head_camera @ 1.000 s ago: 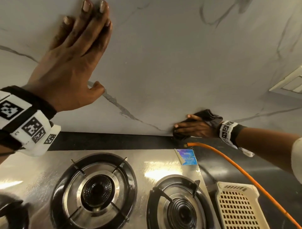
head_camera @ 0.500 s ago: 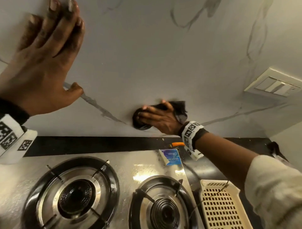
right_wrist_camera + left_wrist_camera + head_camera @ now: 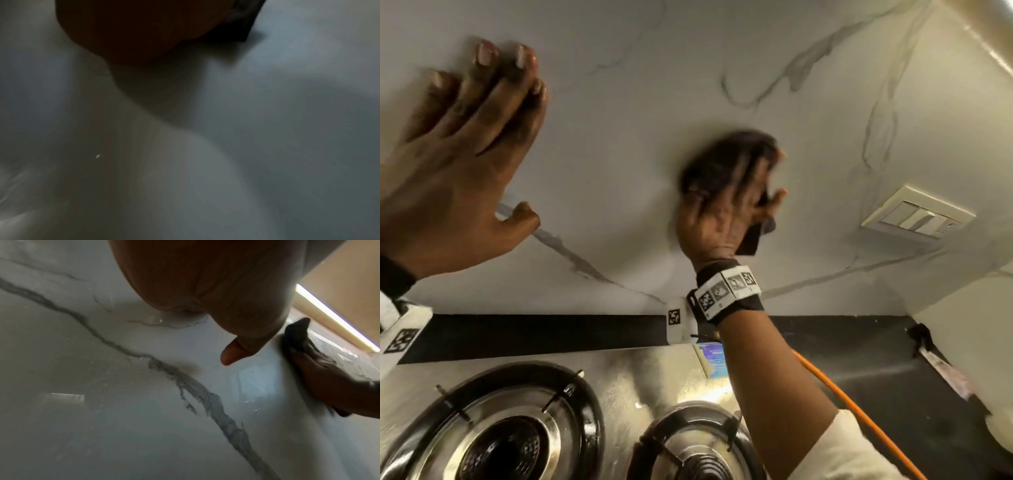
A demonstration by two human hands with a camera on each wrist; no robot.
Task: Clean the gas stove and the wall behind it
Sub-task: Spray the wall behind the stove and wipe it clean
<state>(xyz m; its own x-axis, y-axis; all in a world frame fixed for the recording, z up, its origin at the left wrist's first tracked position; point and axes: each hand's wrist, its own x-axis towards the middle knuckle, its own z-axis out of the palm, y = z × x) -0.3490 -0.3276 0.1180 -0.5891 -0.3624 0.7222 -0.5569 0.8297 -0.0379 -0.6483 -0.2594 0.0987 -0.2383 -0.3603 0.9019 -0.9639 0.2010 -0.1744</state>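
The white marble wall [image 3: 619,130] rises behind the steel gas stove [image 3: 640,380]. My left hand [image 3: 465,164] lies flat on the wall at upper left with straight fingers, its thumb [image 3: 232,353] sticking out. My right hand [image 3: 722,209], blurred by motion, presses a dark cloth [image 3: 751,240] against the middle of the wall with its fingers spread over it. From the left wrist view the right hand [image 3: 329,379] and the cloth [image 3: 296,335] show at the right edge. In the dim right wrist view only the palm [image 3: 133,24] and a cloth corner [image 3: 240,24] appear.
Two burners [image 3: 506,435] [image 3: 695,452] sit on the stove below my arms. An orange gas hose [image 3: 842,401] runs over the black counter [image 3: 859,359] on the right. A switch plate [image 3: 917,216] is set in the wall at right. A knife-like tool [image 3: 941,370] lies by the corner.
My right hand has swept the cloth from the base of the wall up and left to mid-wall. The left hand has stayed flat on the wall.
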